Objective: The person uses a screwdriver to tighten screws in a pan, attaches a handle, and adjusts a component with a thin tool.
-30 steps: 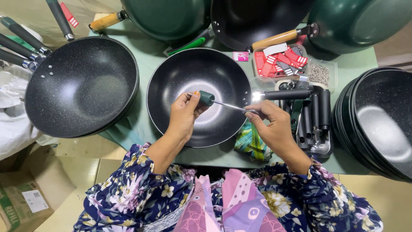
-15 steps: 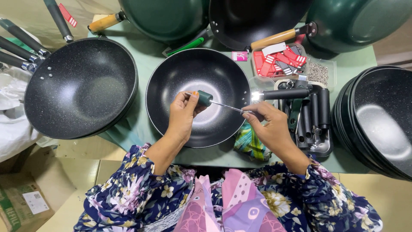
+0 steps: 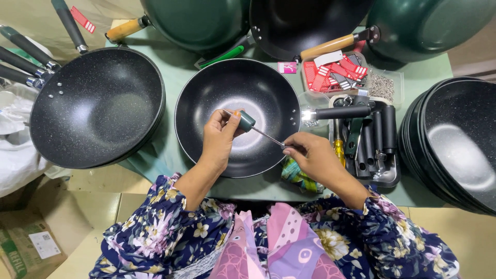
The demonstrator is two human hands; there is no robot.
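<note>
Fingers point(image 3: 223, 120) pinch screwdriver point(image 3: 254, 127) above black pan point(image 3: 196, 98), rim clear.

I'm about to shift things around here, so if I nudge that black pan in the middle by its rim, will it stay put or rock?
The pan would probably rock: its body is a rounded bowl and shows no handle. It likely feels fairly heavy for its size, looking like coated metal. Its speckled coating looks smooth, so fingers may slip on it.
</note>
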